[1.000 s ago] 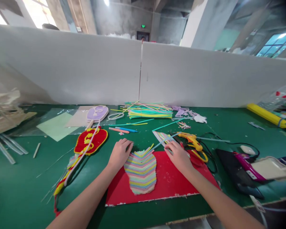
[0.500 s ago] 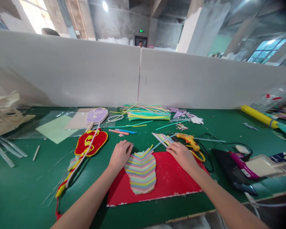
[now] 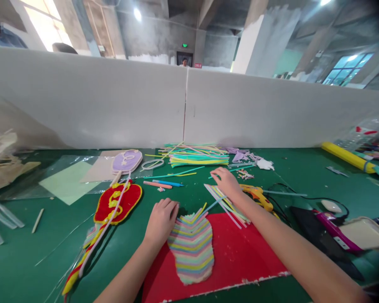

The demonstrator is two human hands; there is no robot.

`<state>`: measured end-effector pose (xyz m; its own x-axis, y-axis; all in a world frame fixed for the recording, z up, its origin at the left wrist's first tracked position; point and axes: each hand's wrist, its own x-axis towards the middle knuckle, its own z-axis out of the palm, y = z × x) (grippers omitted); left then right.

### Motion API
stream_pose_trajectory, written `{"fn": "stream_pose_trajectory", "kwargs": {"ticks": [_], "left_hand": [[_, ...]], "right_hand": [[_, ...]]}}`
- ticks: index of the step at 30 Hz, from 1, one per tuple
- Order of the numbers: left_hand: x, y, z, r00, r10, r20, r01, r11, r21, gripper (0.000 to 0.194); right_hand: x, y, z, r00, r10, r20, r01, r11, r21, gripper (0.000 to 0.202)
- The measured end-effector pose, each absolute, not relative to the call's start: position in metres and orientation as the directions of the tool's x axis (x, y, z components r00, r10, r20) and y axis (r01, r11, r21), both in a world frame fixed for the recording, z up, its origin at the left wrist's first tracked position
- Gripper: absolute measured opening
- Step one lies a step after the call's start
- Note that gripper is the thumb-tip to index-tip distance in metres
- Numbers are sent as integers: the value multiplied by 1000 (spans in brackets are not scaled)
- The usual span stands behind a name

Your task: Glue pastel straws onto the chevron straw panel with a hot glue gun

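Note:
A rounded panel of pastel chenille stems (image 3: 192,248), striped in chevrons, lies on a red board (image 3: 240,252). Loose stem ends stick out at its top. My left hand (image 3: 162,219) is at its upper left edge, fingers closed together there; the exact pinch is partly hidden. Beyond the board, my right hand (image 3: 225,182) reaches out with fingers extended, close to a teal chenille stem (image 3: 246,167). Whether the fingertips touch that stem cannot be told. Below the right wrist lies a bundle of pastel stems (image 3: 221,198), with a blue stem (image 3: 215,203) crossing between bundle and panel.
A pile of chenille stems (image 3: 198,158) lies by the white partition (image 3: 255,109). A yellow glue gun (image 3: 259,195) with a black cord is on the right. Leftward are a red-and-yellow fan (image 3: 104,206) and a purple fan (image 3: 128,161). Two pens (image 3: 167,183) lie mid-table.
My right hand has lifted off the bundle of stems and moved forward and left, toward the teal stem. My left hand stays at the panel's edge. The view has shifted slightly.

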<state>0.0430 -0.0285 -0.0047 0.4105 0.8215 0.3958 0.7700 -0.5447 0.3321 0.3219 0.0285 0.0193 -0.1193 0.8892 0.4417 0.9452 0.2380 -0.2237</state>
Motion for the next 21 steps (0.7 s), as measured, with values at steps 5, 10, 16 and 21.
{"fn": "stream_pose_trajectory", "kwargs": {"ticks": [5,10,16,21], "left_hand": [[42,-28,-5,408,827,387,758,-543,361,28],[42,-30,-4,393,842,369,756,-524,391,30],[42,-30,-4,390,859,333,762,-503,407,31],[42,-32,-3,386,867,315,775,-490,398,29]], "right_hand": [[320,108,24,-89,891,446,973,174,-153,34],[314,150,21,-88,924,372,989,126,-77,33],[308,182,19,-42,941,337,998,58,-38,33],[291,211,15,-55,952,300,996,74,-52,35]]}}
